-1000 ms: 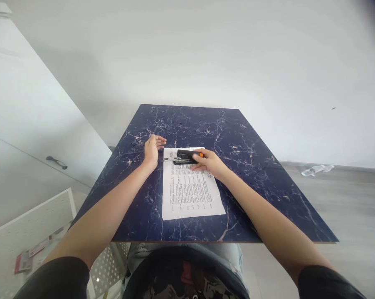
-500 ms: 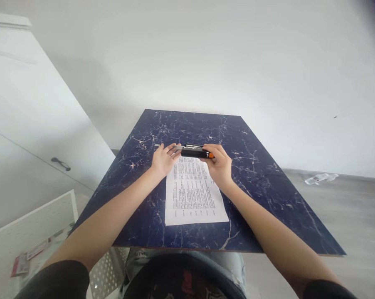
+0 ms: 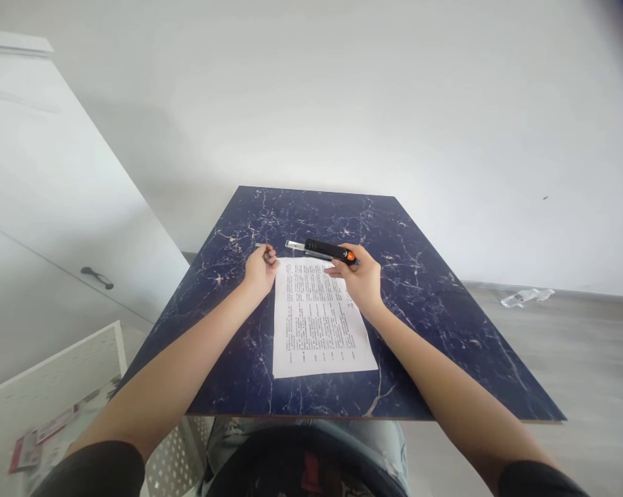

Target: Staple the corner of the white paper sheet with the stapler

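Observation:
My right hand (image 3: 360, 276) grips a black stapler (image 3: 326, 250) with an orange part by its rear end, above the top of a printed sheet of paper (image 3: 324, 317). The stapler's silver magazine tray (image 3: 295, 245) sticks out toward the left. My left hand (image 3: 261, 269) lies at the paper's upper left corner, with its fingers curled in. A small grey metal strip (image 3: 260, 245) pokes out at its fingertips; most of it is hidden. There is a gap between the tray's tip and my left hand.
The dark blue marbled table (image 3: 420, 331) has its far edge near a white wall. At left are a white cabinet with a black handle (image 3: 97, 277) and a lower white rack (image 3: 109, 345) with red-and-white packets. A clear plastic wrapper (image 3: 528, 297) lies on the floor at right.
My right hand has raised the stapler off the paper, turned it over and then partly back. My left hand reached to the tray with spread fingers, then drew back left and curled shut.

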The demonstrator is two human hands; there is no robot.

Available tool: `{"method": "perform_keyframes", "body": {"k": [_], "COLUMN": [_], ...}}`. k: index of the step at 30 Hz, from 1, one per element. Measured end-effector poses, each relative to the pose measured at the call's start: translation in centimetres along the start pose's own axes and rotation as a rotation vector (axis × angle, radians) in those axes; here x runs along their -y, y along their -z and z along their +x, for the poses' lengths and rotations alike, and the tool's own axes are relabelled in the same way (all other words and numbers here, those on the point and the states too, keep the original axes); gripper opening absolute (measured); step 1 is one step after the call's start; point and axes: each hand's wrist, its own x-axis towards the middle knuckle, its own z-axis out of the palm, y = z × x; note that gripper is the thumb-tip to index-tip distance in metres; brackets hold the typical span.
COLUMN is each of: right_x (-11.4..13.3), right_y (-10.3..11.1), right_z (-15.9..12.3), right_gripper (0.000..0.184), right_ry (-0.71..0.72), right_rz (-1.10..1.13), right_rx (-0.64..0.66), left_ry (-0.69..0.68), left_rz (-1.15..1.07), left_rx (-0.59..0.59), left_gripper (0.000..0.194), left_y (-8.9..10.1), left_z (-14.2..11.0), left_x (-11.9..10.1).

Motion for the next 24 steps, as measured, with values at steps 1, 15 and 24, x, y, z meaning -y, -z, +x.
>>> {"method": "perform_keyframes", "body": {"k": [1,15,24], "right_x": [-0.2,-2.4,0.6], "right_y": [0.0,-0.5,1.0], "right_z": [0.3,0.8,0.2], "right_gripper": [0.037,0.031,0.029], "right_ry": [-0.092,-0.378,0.29], "right_rz": [0.075,0.188,-0.303], "right_rx": [0.021,0.244,0.088], "left_ry": [-0.014,-0.424,-0.483], "left_rz": [-0.033,0.209,0.615], "left_rx": [-0.029,0.351,0.583], "left_gripper": [0.02,0.022,0.022], "left_y": [0.2,-2.9,-2.5], "left_z": [0.1,-4.7,-5.9], "left_x": [-0.4,-2.0,-0.6]}}
